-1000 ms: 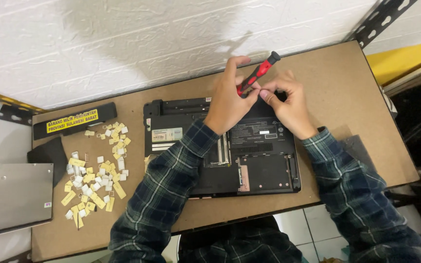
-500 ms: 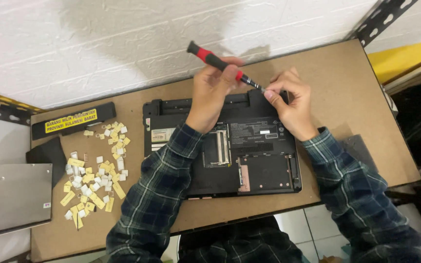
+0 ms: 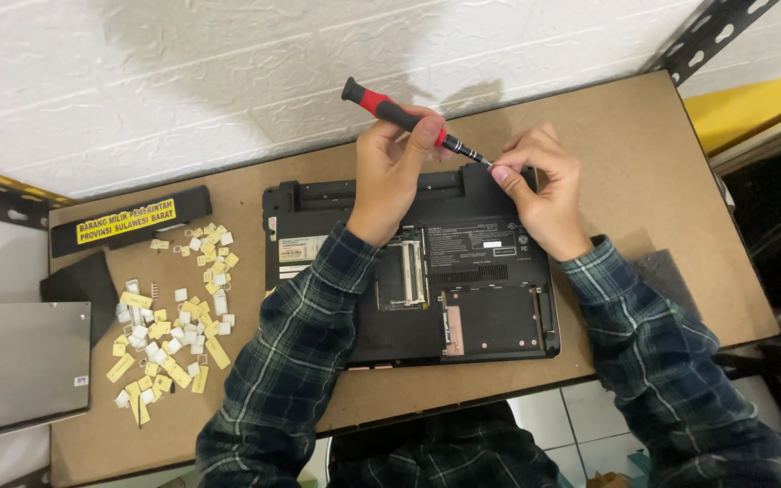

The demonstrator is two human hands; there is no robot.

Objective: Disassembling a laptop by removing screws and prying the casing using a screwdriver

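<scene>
Here, both hands [image 3: 535,190] hold a screwdriver [image 3: 399,116] over the laptop's [image 3: 481,307] rear edge.

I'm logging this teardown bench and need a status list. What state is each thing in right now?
laptop: upside down, bottom bays uncovered
screwdriver: lifted, tilted, gripped by left hand
right hand: fingers pinching the screwdriver tip
keycaps: loose, scattered in a pile
long black part: detached, lying flat

The red-black screwdriver [image 3: 397,115] is tilted, tip down-right, above the far edge of the black laptop [image 3: 490,271], which lies bottom-up and opened.
</scene>
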